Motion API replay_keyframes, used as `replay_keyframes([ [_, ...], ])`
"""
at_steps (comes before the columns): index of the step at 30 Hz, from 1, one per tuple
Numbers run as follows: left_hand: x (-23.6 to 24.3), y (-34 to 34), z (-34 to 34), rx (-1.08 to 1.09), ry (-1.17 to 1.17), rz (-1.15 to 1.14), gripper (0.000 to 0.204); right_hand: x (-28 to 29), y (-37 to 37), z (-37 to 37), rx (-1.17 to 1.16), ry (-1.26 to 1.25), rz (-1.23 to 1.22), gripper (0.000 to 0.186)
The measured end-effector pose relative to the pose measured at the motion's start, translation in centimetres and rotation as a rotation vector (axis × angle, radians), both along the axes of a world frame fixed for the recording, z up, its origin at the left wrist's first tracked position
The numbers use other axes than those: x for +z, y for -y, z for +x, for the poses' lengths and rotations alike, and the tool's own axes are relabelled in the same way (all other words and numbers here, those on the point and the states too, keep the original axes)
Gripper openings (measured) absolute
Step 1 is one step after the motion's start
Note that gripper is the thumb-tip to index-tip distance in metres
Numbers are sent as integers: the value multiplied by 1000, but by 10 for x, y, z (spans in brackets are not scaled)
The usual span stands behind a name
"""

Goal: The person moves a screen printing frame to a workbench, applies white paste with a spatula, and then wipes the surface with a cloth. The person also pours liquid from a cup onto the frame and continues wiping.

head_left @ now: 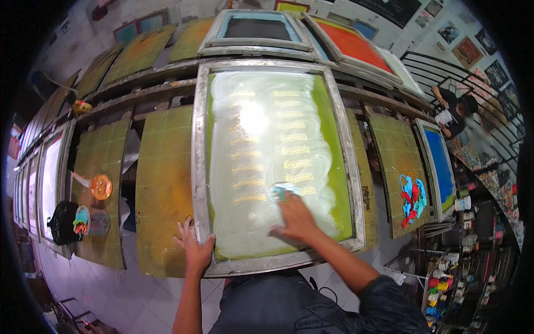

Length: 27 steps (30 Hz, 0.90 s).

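A large silk-screen frame (pixel 345 167) with a metal rim lies in front of me, its green mesh smeared with a whitish wet film. Two columns of small stencilled lettering show through the film. My right hand (pixel 297 219) presses a small blue-and-white rag (pixel 285 190) onto the lower middle of the mesh, fingers over the cloth and thumb stretched aside. At the lower left corner, my left hand (pixel 194 245) rests with its thumb against the frame's side and its fingers spread over the board (pixel 161 189) beside it.
On the boards at left stand an orange bottle (pixel 101 187), a clear tub (pixel 99 221) of rags and a black bag (pixel 63 224). Coloured rags (pixel 411 201) lie at right, near a blue screen (pixel 438 161). More screens (pixel 356 50) line the far side. Another person (pixel 457 114) is at far right.
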<state>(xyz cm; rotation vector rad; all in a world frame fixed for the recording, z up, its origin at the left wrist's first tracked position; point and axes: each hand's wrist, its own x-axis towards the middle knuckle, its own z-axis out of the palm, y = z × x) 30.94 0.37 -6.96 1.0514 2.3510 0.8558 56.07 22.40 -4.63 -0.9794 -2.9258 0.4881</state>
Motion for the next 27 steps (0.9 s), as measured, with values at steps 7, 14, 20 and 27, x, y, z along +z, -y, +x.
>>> replay_keyframes([
  [7, -1, 1, -5, -35, 2, 44, 58, -9, -132, -67, -263, -110, 279, 88],
  [14, 5, 7, -6, -11, -6, -6, 59, -6, 11, -108, 559, -148, 69, 90],
  [20, 0, 14, -5, -6, -15, 31, 60, 3, -29, -93, 885, -119, -30, 83],
  [27, 8, 14, -5, -59, -29, 24, 65, -9, -267, -246, 200, -129, 283, 78],
])
